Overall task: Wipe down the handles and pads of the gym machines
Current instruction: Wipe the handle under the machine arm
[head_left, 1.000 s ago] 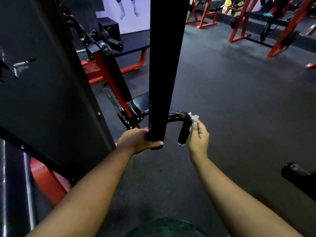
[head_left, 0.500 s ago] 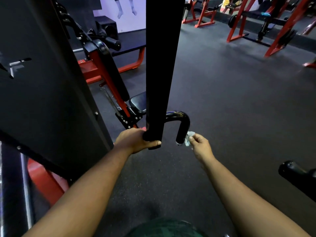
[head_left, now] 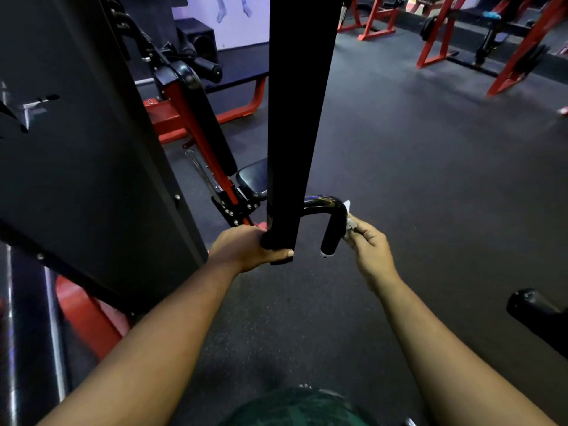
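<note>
Head camera looks down past two bare forearms at a dark gym floor (head_left: 415, 179). A black upright bar (head_left: 295, 118) hangs down the middle of the view, and the left hand (head_left: 246, 250) is wrapped round its lower end, thumb lying across the near side. From behind the bar a glossy black curved handle (head_left: 330, 222) arcs out to the right and bends down toward the near side. The right hand (head_left: 368, 244) pinches a small white wipe (head_left: 349, 219) between thumb and curled fingers and holds it against the right side of the handle, just below the bend. Left of the bar stands a large black panel (head_left: 76, 149), with red frame parts (head_left: 89, 318) showing beneath it. Between panel and bar, farther off, lie a black seat pad (head_left: 252, 179) and a slanted black back pad (head_left: 209, 127) on a red frame. Red racks (head_left: 436, 35) stand at the far right. A black padded end (head_left: 534, 309) pokes in at the near right edge. Green clothing (head_left: 295, 407) shows at the bottom.
</note>
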A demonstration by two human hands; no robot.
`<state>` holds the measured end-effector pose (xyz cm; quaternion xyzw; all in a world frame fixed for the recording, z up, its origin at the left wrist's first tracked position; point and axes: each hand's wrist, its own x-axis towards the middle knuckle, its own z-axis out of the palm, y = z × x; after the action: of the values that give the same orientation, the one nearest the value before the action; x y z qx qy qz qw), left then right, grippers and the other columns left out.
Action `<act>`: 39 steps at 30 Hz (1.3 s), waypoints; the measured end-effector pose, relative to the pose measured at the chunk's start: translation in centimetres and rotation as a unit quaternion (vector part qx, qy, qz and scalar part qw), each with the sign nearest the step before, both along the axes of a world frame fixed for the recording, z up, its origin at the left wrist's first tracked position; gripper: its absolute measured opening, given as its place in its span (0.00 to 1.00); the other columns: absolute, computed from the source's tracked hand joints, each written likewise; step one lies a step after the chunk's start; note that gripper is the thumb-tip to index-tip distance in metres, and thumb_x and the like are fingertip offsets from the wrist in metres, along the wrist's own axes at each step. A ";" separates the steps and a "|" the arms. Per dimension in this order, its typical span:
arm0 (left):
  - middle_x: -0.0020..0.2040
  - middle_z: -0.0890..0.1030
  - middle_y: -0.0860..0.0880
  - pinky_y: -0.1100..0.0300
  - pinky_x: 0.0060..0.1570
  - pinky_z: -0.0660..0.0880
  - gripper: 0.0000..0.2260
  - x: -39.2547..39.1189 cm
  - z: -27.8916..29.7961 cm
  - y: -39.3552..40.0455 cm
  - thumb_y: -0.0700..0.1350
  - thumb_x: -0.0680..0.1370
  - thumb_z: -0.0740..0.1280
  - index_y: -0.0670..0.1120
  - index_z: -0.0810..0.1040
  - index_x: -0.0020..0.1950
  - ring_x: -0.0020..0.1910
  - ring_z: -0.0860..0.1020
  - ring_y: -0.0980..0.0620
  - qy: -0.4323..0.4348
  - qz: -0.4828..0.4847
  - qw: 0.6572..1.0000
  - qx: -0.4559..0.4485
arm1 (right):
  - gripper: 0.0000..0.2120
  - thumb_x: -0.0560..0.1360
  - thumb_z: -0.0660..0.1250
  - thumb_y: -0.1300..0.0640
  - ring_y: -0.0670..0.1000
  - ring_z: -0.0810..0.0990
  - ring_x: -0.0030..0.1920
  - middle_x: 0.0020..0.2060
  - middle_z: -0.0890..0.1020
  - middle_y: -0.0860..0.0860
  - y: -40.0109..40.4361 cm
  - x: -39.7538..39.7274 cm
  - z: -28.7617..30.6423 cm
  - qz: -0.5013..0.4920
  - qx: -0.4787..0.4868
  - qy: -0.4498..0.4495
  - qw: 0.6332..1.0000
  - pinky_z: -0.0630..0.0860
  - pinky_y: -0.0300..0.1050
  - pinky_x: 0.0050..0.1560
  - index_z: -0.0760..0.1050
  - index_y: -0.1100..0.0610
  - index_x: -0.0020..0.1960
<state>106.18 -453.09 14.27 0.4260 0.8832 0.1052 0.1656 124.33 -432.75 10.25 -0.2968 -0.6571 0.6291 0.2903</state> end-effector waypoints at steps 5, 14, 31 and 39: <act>0.68 0.80 0.52 0.52 0.56 0.77 0.34 -0.1 0.0 0.0 0.76 0.73 0.63 0.58 0.75 0.73 0.66 0.78 0.48 0.007 -0.005 1.000 -0.002 | 0.14 0.83 0.61 0.66 0.49 0.82 0.58 0.56 0.85 0.50 1.6 0.6 1.3 0.073 -0.025 -0.031 0.997 0.73 0.58 0.70 0.81 0.52 0.59; 0.66 0.81 0.53 0.52 0.57 0.78 0.34 -0.1 0.0 0.0 0.77 0.73 0.63 0.58 0.76 0.71 0.64 0.79 0.48 0.005 -0.002 1.000 -0.005 | 0.15 0.80 0.67 0.66 0.47 0.82 0.58 0.56 0.85 0.47 1.9 -0.1 3.9 0.057 0.121 -0.032 0.991 0.78 0.55 0.65 0.83 0.50 0.60; 0.65 0.82 0.53 0.52 0.55 0.77 0.34 -0.3 -0.2 0.0 0.78 0.72 0.62 0.60 0.75 0.71 0.64 0.79 0.48 -0.004 0.001 1.000 -0.004 | 0.19 0.80 0.59 0.73 0.46 0.81 0.49 0.44 0.85 0.44 2.5 -0.7 1.0 0.102 0.081 -0.117 0.985 0.80 0.53 0.61 0.82 0.53 0.56; 0.63 0.82 0.52 0.51 0.57 0.78 0.33 -0.1 -0.3 0.0 0.77 0.72 0.63 0.59 0.78 0.69 0.63 0.80 0.48 -0.002 0.003 1.000 -0.003 | 0.18 0.79 0.59 0.74 0.39 0.82 0.49 0.46 0.86 0.43 2.5 -2.4 5.7 0.108 0.100 -0.026 0.989 0.77 0.34 0.53 0.82 0.59 0.57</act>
<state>106.03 -453.07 13.98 0.4227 0.8844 0.1038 0.1684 121.95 -430.24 15.95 -0.2098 -0.7521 0.5802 0.2318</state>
